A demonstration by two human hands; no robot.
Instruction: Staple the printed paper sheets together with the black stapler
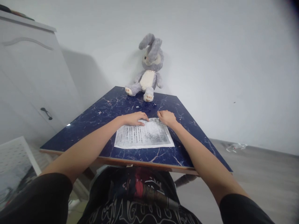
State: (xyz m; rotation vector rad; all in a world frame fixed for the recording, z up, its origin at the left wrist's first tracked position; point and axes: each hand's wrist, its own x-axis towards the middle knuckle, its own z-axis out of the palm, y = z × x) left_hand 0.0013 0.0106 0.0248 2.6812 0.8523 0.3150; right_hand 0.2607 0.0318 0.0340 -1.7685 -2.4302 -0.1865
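Note:
A printed sheet of paper (146, 137) lies on the blue marble-patterned table (93, 119), covered in dark lines of text. My left hand (136, 118) rests on the sheet's far edge, palm down, its fingers stretched out and holding nothing. At the far right corner of the paper, my right hand (167, 117) is closed, with the fingers curled under. Whether anything is inside that hand is hidden. A gap separates the two hands, and the paper's far edge shows between them.
A grey plush rabbit (149, 70) sits at the table's far end against the white wall. Left of the table stands a white cabinet (35, 71) with a dark handle. A small white scrap (137, 107) lies beyond my left hand. Some clear plastic (235, 147) lies on the floor at right.

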